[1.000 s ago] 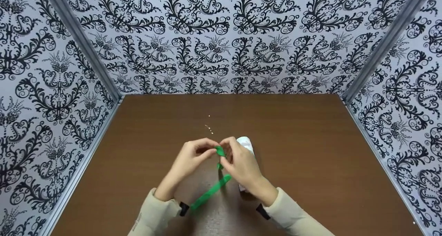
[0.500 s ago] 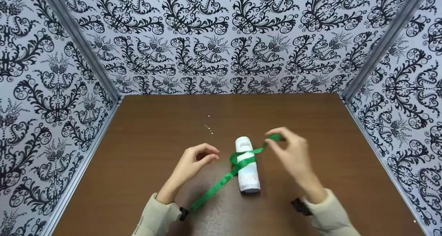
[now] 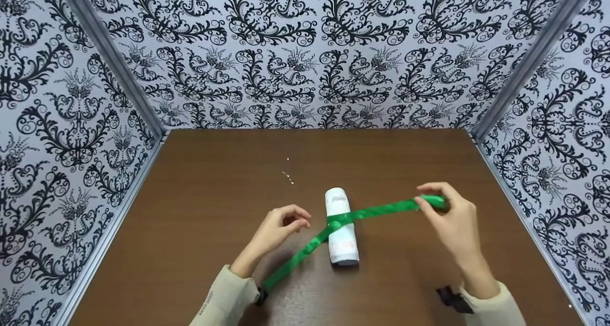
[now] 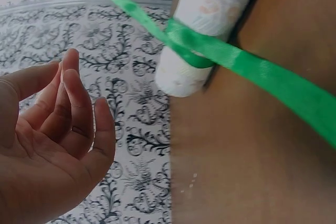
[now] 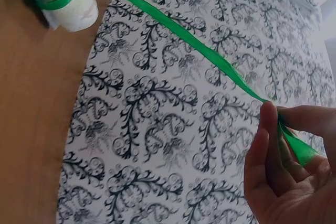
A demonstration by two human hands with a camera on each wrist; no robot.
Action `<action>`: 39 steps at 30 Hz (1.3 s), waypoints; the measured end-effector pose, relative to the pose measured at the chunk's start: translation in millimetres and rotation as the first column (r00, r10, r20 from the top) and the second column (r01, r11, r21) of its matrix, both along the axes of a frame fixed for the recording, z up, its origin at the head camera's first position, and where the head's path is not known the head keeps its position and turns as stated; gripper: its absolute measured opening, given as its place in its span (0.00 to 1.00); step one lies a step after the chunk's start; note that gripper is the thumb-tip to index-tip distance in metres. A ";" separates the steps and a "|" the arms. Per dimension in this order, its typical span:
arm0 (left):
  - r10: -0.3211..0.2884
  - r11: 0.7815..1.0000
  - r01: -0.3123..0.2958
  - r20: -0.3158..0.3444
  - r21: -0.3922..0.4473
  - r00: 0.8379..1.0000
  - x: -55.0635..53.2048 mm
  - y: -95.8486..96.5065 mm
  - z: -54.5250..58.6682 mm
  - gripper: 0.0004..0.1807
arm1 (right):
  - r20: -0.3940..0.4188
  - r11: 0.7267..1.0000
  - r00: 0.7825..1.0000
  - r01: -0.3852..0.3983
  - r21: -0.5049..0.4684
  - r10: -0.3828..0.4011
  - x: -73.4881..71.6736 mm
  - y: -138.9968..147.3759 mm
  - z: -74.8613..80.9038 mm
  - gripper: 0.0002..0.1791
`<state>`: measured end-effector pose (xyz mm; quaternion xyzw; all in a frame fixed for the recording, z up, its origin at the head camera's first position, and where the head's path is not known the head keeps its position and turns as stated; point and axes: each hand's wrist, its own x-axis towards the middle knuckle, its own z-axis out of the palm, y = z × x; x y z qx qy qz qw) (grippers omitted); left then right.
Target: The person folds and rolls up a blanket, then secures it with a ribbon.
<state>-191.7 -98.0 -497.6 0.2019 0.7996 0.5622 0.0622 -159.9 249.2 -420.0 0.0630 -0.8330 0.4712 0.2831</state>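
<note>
Above brown bench (image 3: 214,173), right of a white cylinder (image 3: 342,246), green ribbon (image 3: 387,210) is pinched by right grip (image 3: 458,223), left grip (image 3: 276,231) half-curled, empty.

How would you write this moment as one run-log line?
right hand: pinches green ribbon | left hand: holds nothing | green ribbon: looped around white roll | white roll: lying on table

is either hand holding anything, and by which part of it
The right hand pinches the ribbon near one end, with a short tail showing past the pinch. The left hand holds nothing.
</note>
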 end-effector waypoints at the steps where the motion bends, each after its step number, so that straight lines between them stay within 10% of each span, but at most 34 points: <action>1: -0.004 1.000 0.004 0.005 -0.002 1.000 -0.6 1.5 -3.0 0.08 | 0.028 1.000 1.000 -0.001 -0.007 0.001 1.8 3.5 -1.5 0.11; 13: -0.026 0.997 0.030 0.066 -0.070 0.998 -11.6 23.0 -39.3 0.09 | 0.290 0.995 0.957 -0.052 0.081 0.026 18.3 46.3 -42.5 0.10; 23: -0.016 0.990 0.033 0.123 -0.135 0.992 -16.4 43.4 -65.0 0.13 | 0.480 0.985 0.876 -0.125 0.119 0.054 23.8 71.9 -74.3 0.11; 39: 0.068 0.980 -0.049 0.092 -0.194 0.993 -20.3 53.1 -71.2 0.07 | 0.654 0.931 0.748 -0.309 0.192 0.113 18.8 93.5 -108.4 0.12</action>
